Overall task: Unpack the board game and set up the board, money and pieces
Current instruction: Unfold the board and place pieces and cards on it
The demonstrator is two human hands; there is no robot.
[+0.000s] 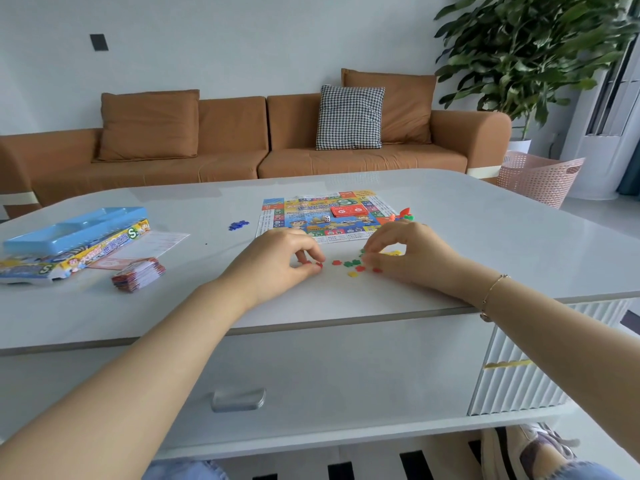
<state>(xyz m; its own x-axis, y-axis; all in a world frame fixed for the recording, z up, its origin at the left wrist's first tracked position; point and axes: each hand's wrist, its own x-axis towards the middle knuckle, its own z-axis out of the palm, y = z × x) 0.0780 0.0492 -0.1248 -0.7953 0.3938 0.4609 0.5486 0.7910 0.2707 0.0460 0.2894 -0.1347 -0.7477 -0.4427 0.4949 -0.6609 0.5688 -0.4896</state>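
Note:
A colourful paper game board (304, 220) lies flat on the white table (485, 237), with a red card deck (348, 210) and a white die (326, 218) on it. In front of it lie several small red, green and yellow tokens (351, 266). My left hand (277, 258) pinches red tokens at the left of this scatter. My right hand (412, 252) pinches a green token at the right side, with yellow tokens (393, 253) under its fingers. A small heap of blue tokens (238, 224) sits left of the board. Pawns (403, 214) stand at the board's right edge.
At the left lie the game box (74, 256) with a blue plastic tray (76, 228) on top, a paper sheet (152, 242) and a stack of play money (138, 274). A brown sofa (242, 147), a plant and a pink basket (540, 174) stand beyond the table.

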